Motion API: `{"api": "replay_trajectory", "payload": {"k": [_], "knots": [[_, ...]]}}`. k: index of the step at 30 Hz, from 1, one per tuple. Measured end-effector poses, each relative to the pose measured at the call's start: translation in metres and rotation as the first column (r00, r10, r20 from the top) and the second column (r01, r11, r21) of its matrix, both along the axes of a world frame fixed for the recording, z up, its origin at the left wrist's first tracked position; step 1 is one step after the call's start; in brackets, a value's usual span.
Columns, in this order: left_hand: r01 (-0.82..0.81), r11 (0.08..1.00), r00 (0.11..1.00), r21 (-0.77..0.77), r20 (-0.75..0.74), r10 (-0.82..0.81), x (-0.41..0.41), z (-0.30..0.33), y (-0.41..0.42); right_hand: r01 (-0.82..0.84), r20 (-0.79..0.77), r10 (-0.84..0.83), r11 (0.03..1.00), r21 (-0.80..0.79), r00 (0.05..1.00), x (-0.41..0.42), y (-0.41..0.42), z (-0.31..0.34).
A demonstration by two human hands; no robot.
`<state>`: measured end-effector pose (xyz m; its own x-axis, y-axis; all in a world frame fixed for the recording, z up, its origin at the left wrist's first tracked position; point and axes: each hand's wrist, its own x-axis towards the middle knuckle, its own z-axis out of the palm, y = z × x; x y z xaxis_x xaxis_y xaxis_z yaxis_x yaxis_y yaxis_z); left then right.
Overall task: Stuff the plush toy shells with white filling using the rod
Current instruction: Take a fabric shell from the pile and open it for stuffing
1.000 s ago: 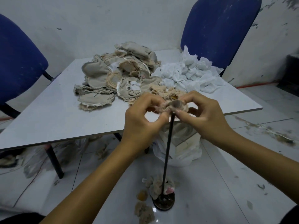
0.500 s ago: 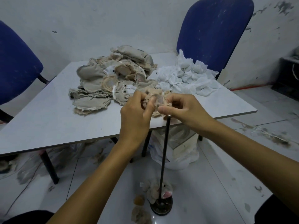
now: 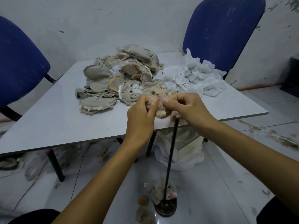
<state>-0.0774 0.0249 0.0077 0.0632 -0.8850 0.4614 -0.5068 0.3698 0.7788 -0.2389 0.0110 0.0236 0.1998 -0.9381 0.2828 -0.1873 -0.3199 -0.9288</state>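
My left hand (image 3: 140,117) and my right hand (image 3: 186,107) both pinch a small beige plush shell (image 3: 159,109) held between them, just above the table's near edge. A thin black rod (image 3: 171,152) stands upright on a round base (image 3: 165,208) on the floor; its top ends just under my right hand and the shell. A heap of flat beige shells (image 3: 116,81) lies on the white table (image 3: 48,117). White filling (image 3: 192,76) is piled to the heap's right.
Two blue chairs stand by the table, one at the left (image 3: 17,65) and one at the back right (image 3: 221,29). A white bag (image 3: 184,152) sits under the table. A plush piece (image 3: 159,191) and fluff scraps lie around the rod's base.
Both hands have lifted the shell up off the rod's top; the rod's tip now shows bare just below my right hand. The view has shifted slightly.
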Motion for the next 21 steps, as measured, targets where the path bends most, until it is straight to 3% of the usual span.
{"api": "replay_trajectory", "payload": {"k": [2,4,9,13,15,17,19,20,21], "knots": [[0.025,0.996,0.992,0.087,-0.124,-0.015,0.004,0.000,-0.003,-0.224,0.030,0.222,0.970,0.097,0.975,-0.006,0.001,0.004],[0.093,0.987,0.972,0.133,-0.229,-0.061,0.003,0.003,-0.002,-0.239,0.023,0.237,0.967,0.089,0.971,-0.009,0.000,0.004],[0.227,0.969,0.937,0.101,-0.294,-0.189,-0.002,0.005,0.005,0.051,0.077,-0.051,0.999,-0.001,0.996,-0.002,-0.001,-0.003],[0.186,0.982,0.982,0.016,-0.040,-0.186,-0.013,0.002,0.013,0.289,0.125,-0.286,0.957,-0.012,0.950,0.008,-0.001,-0.009],[0.160,0.987,0.986,0.000,-0.038,-0.160,-0.014,0.001,0.015,0.299,0.069,-0.294,0.949,-0.095,0.953,0.008,-0.001,-0.011],[0.248,0.965,0.939,0.086,-0.267,-0.217,-0.011,0.006,0.013,0.281,-0.018,-0.292,0.935,-0.216,0.956,0.005,0.001,-0.011],[0.455,0.870,0.739,0.189,-0.626,-0.250,-0.004,0.013,0.009,0.237,-0.087,-0.273,0.926,-0.294,0.958,0.003,0.003,-0.013],[0.520,0.825,0.655,0.220,-0.723,-0.221,0.000,0.015,0.006,0.192,-0.109,-0.233,0.935,-0.297,0.966,0.004,0.004,-0.013],[0.544,0.801,0.633,0.250,-0.749,-0.196,0.002,0.016,0.004,0.143,-0.122,-0.183,0.950,-0.279,0.976,0.005,0.004,-0.013]]}}
